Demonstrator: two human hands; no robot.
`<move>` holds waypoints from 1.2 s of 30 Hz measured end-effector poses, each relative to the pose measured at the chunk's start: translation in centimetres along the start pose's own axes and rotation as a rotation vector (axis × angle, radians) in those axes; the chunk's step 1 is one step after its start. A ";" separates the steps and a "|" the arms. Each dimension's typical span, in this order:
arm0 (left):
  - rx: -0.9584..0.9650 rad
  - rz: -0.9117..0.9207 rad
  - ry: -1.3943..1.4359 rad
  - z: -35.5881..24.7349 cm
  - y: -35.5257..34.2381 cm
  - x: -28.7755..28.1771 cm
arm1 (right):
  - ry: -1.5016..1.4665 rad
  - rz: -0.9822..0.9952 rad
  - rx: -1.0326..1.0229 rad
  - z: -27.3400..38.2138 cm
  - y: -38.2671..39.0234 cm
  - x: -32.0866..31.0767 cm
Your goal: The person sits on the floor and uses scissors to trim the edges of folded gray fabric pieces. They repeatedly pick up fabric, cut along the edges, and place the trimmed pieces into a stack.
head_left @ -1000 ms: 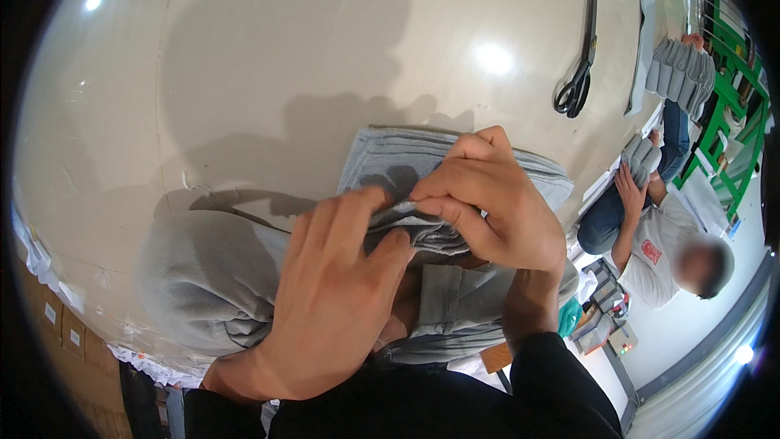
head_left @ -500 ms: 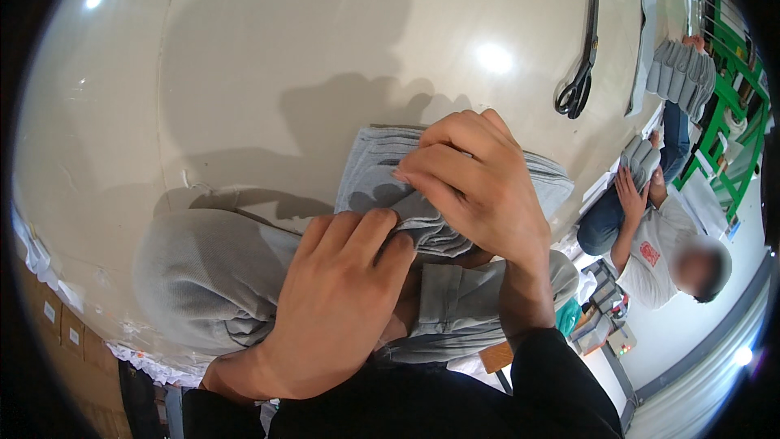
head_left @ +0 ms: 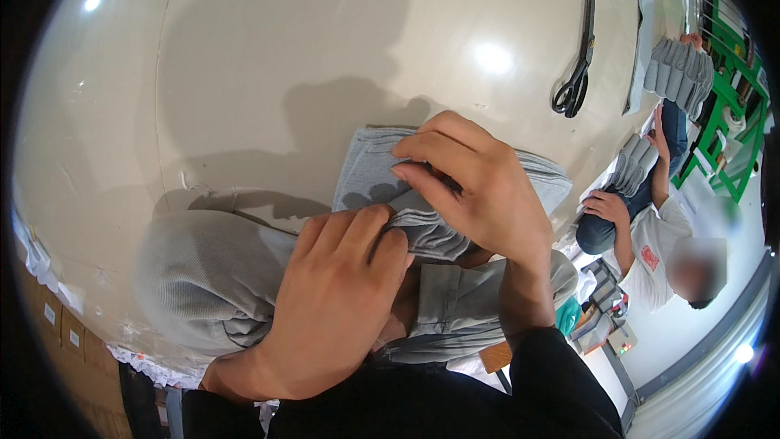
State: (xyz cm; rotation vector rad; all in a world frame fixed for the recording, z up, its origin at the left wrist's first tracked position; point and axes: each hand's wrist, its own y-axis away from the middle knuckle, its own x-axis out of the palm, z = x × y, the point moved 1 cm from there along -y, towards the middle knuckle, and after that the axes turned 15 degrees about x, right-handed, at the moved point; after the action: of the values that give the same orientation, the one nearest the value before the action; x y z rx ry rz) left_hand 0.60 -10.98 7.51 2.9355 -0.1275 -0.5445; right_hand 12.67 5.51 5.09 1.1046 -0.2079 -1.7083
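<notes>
A stack of folded grey fabric pieces (head_left: 370, 158) lies in front of me, with several layers (head_left: 426, 234) bunched up at its near side. My left hand (head_left: 337, 293) has its fingers curled over the left end of those bunched layers; its thumb is mostly hidden. Above the stack hovers my right hand (head_left: 487, 183), its thumb and forefinger bent toward each other with a gap between the tips. Nothing shows between them. Part of the stack is covered by this hand.
My grey-clad knee (head_left: 211, 276) rests at the left on the pale tabletop (head_left: 244, 49). Black scissors (head_left: 578, 73) and a long grey strip (head_left: 640, 41) lie at the far right. Beyond them sits a co-worker (head_left: 646, 252) near rolled grey bundles (head_left: 634, 164) and a green metal rack (head_left: 719, 126).
My right thumb and forefinger have parted slightly and come off the fabric. The left hand has barely shifted. The co-worker's hands have moved away from the near bundle.
</notes>
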 end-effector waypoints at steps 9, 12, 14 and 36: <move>-0.049 -0.069 -0.007 0.1 -0.5 0.7 | -0.043 0.131 -0.096 -0.6 -0.1 -1.1; -0.138 -0.254 0.113 0.2 -0.4 0.5 | -0.097 0.187 -0.094 -0.9 0.2 -1.4; -0.146 -0.306 0.081 0.4 -0.3 0.9 | -0.160 0.180 -0.086 -1.1 0.7 -1.3; -0.021 -0.131 -0.242 -13.1 -5.2 6.7 | -1.090 -0.377 0.236 -3.9 17.7 1.2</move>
State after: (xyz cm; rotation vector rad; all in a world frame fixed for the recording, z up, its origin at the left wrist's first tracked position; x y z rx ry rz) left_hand 11.88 -4.89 16.34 2.8603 0.0431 -0.9130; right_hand 27.27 -1.90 12.93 0.2505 -0.9377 -2.5376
